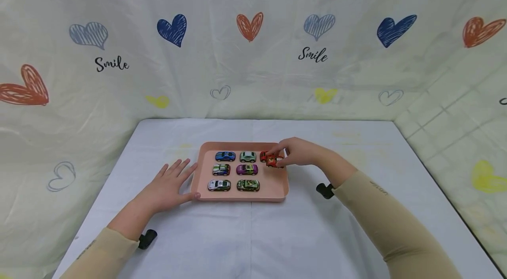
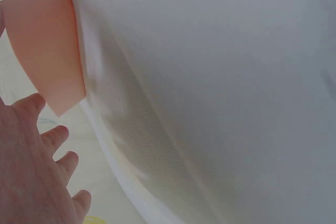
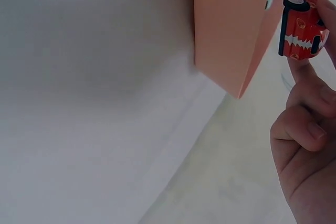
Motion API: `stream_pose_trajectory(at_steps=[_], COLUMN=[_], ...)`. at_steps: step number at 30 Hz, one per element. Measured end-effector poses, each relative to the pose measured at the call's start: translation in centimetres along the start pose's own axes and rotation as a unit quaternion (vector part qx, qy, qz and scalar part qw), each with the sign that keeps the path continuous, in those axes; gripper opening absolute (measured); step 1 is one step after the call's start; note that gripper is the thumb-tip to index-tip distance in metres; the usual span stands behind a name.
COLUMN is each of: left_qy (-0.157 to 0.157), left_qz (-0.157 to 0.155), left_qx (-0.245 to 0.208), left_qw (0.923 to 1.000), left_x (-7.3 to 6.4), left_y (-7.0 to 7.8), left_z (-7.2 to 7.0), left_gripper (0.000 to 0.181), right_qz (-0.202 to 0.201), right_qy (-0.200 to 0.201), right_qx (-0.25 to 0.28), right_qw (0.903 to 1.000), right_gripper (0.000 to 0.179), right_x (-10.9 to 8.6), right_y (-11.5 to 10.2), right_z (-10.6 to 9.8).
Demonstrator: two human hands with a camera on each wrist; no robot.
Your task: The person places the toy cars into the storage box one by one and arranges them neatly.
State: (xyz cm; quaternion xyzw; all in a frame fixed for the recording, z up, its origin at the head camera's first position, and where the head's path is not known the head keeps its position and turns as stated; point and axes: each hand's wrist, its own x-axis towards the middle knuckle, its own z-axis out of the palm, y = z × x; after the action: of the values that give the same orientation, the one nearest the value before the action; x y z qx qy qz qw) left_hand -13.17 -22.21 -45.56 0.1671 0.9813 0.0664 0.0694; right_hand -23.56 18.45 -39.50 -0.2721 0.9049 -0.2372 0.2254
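Note:
A pink tray [image 1: 273,187] holds several toy cars in rows. My right hand [image 1: 299,151] pinches a red toy car [image 3: 302,30] between thumb and fingers over the tray's back right part. In the head view, that car overlaps another red toy car [image 1: 263,156] at the right end of the back row. My left hand [image 1: 164,189] lies with fingers spread at the tray's left side, its thumb against the front left corner. From the left wrist view, those fingers show beside the tray wall [image 2: 44,40].
Beside the red cars stand a blue car [image 1: 225,156] and a pale green car [image 1: 247,156]. Nearer are a purple car [image 1: 247,169], a white-and-green car [image 1: 221,170], a white car [image 1: 219,185] and a green patterned car [image 1: 248,185]. A white cloth [image 1: 222,239] covers the table.

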Motion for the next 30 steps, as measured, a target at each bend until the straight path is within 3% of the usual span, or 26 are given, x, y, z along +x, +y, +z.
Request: stream_pose_trajectory(at_steps=[13,21,30], left_qy=[0.008,0.010,0.013], left_qz=[0.003,0.006,0.013], left_qx=[-0.002,-0.003,-0.008], left_qw=[1.0000,0.9999,0.9998], left_x=[0.1,0.1,0.0], left_y=[-0.1,-0.2,0.0], left_z=[0.3,0.3,0.0], left_gripper=[0.097,0.099,0.096], right_qz=[0.003,0.010,-0.033], right_qy=[-0.033,-0.026,-0.009], right_qx=[-0.115,-0.172,-0.212], right_qw=[0.9929,0.9847,0.9766], right_gripper=[0.030,0.028,0.029], right_x=[1.6,2.2,1.9], right_y=[-0.8,-0.7,-1.2], right_z=[1.9,2.9,3.0])
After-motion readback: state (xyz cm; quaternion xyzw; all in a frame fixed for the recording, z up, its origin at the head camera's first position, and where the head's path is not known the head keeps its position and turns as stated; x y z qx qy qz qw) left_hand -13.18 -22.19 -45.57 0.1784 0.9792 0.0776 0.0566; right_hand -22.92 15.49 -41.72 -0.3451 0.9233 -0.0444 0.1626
